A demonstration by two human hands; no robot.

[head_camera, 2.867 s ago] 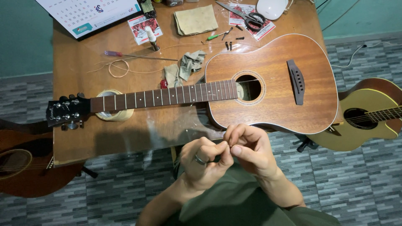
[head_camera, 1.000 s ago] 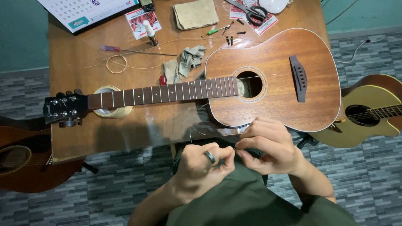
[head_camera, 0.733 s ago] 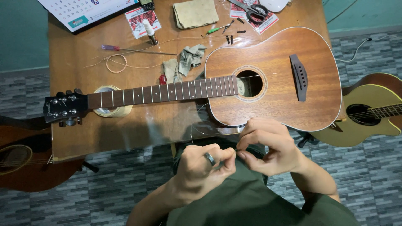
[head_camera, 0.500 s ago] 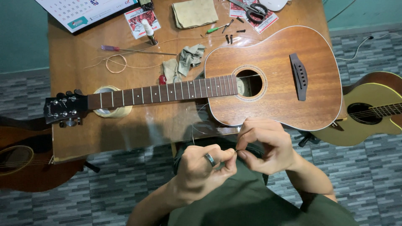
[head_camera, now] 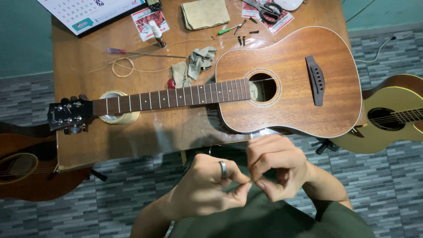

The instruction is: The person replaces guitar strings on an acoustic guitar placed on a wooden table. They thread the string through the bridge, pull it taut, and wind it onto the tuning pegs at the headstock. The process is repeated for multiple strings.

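Thin wire (head_camera: 253, 180) pinched, both hands meeting

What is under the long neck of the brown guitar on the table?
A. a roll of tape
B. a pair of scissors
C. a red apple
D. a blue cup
A: a roll of tape lies on the table beneath the neck of the brown guitar, close to its headstock; the scissors lie far off at the table's top edge.
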